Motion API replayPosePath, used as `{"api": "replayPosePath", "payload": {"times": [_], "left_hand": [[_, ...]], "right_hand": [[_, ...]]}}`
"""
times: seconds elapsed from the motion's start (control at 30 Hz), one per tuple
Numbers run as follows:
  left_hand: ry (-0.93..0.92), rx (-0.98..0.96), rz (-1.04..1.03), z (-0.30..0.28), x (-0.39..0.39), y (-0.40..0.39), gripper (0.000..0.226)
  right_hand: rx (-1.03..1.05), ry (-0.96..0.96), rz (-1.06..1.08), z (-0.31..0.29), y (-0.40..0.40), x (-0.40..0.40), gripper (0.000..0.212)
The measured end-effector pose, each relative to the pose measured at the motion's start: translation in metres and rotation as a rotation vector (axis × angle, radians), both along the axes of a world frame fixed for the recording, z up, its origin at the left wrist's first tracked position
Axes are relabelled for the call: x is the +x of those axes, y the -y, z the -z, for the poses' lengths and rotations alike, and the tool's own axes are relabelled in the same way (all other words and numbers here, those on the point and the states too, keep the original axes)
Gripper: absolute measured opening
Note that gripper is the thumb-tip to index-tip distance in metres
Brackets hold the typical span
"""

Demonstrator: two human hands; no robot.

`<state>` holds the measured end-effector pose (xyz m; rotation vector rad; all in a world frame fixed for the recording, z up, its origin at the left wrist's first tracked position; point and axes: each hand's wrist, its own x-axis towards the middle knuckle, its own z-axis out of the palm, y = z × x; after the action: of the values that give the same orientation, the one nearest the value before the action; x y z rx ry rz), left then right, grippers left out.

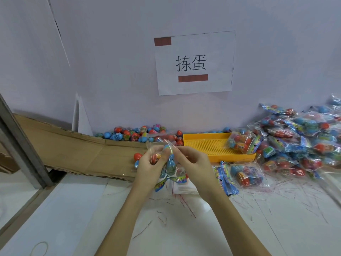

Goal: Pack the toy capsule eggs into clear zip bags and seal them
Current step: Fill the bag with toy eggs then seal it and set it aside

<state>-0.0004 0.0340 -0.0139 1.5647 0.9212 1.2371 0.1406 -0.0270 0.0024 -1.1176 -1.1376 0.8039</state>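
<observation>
Both your forearms reach in from the bottom edge and meet over the table's middle. Your left hand (147, 164) and right hand (191, 161) are together, each pinching the top of one clear bag (170, 163) held upright between them; blue and red eggs (170, 160) show inside it, and its printed header hangs at the bottom. One red-and-blue egg (137, 158) lies just left of your left hand. Right of your hands sit a stack of blue headers (227, 179) and a filled bag (246, 174). Behind them a yellow tray (208, 145) holds another filled bag (241, 143). Packed bags (299, 139) are heaped at far right. Loose eggs (138, 134) line the wall, partly behind flattened cardboard (79, 150). White table (184, 228) bears red scribbles; a rubber band (39, 248) lies at lower left. Paper sign (194, 62) hangs on the pale wall.
</observation>
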Motion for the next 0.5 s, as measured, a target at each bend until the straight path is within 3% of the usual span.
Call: {"api": "replayPosePath", "payload": {"times": [0.17,0.27,0.37,0.5], "left_hand": [[-0.091,0.044,-0.070,0.0007,0.0012,0.0017,0.048],[-0.117,-0.027,-0.003,-0.0020,0.0003,0.0041,0.039],[-0.108,0.034,-0.022,-0.0011,0.0014,0.0030,0.046],[0.003,0.069,-0.191,-0.0006,-0.0029,-0.0020,0.015]], "right_hand": [[-0.026,0.081,-0.001,0.0055,-0.0037,-0.0058,0.012],[-0.043,0.035,0.064,0.0081,-0.0051,-0.0062,0.011],[-0.044,0.003,0.119,0.0100,-0.0052,-0.0011,0.014],[-0.074,-0.017,0.107,0.0085,-0.0061,0.0021,0.013]]}}
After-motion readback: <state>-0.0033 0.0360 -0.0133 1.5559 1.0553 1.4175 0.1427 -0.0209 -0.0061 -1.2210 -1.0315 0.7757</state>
